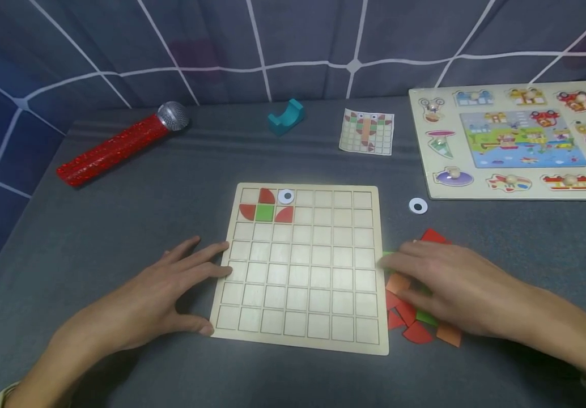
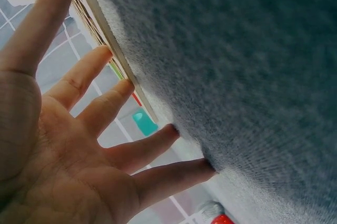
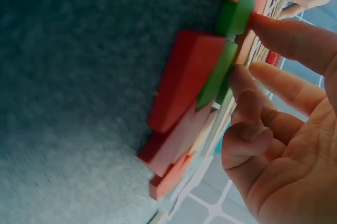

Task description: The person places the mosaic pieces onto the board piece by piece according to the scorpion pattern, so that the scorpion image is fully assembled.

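Grid board: yours looks like pale wood, smooth and matt.
Tiles: smooth, matt faces before you.
Microphone: your red handle shows glitter; the head, metallic mesh.
Tabletop: you have a rough-grained, matt, fabric-like surface.
Backdrop: matt cloth.
Pattern card: paper.
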`<state>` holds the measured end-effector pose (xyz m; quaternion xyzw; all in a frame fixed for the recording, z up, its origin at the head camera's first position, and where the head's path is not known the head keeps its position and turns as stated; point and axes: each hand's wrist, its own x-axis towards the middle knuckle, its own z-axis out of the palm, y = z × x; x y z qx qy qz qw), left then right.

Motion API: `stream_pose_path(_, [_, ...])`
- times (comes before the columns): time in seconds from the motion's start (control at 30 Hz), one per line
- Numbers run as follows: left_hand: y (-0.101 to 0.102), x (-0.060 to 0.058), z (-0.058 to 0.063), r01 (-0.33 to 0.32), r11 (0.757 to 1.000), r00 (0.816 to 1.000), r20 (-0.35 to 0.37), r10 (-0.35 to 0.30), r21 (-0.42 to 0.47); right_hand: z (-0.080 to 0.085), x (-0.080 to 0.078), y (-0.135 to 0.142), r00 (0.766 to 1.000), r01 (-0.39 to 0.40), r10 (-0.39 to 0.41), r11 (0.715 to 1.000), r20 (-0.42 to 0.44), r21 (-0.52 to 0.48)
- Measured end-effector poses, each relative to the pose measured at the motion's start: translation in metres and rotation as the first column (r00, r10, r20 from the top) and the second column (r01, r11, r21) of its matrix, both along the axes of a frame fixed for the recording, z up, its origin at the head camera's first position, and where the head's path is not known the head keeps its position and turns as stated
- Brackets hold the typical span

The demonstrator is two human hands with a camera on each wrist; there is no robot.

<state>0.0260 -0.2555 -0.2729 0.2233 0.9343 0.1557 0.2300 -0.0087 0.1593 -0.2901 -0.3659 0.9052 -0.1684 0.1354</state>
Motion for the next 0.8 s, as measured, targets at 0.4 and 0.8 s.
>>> stream_pose_path(0.4, [-0.0002, -0.0003, -0.0006, 0.006, 1.000, 1.000, -0.003, -0.006, -0.004, 0.0001, -0.0004, 0.0043, 0.999, -0.012, 0.013, 0.999, -0.030, 0.032])
stream_pose_path(0.8, [-0.0006, 0.0000, -0.0010, 0.005, 1.000, 1.000, -0.011, -0.005, 0.007, 0.0094, -0.0061, 0.0058, 0.994, -0.054, 0.051, 0.998, -0.100, -0.025])
